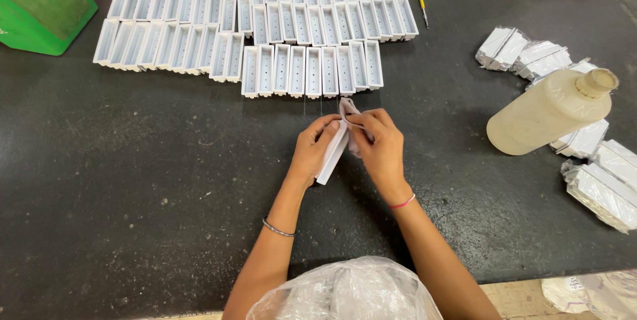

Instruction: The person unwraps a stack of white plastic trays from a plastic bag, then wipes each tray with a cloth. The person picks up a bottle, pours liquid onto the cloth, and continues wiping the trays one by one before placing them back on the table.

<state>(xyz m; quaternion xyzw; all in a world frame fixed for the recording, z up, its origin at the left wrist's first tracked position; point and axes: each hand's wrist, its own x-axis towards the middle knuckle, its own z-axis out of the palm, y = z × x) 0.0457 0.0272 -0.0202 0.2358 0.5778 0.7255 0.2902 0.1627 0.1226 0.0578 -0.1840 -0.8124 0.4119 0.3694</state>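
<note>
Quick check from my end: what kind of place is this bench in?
Likely a small assembly or packing workshop: rows of identical white plastic trays on a dark worktable, plastic-wrapped packs at the side, both hands working one white piece.

Two bare forearms reach forward from the bottom of the view and meet near the middle. The left hand (313, 151) is curled, with its thumb and fingers closed in a pinch, its back facing up and to the left. The right hand (379, 144) sits just beside it, fingers bent inward and closed, knuckles raised. The fingertips of both hands nearly touch. Both wrists are bent slightly, and the forearms angle towards each other.
</note>
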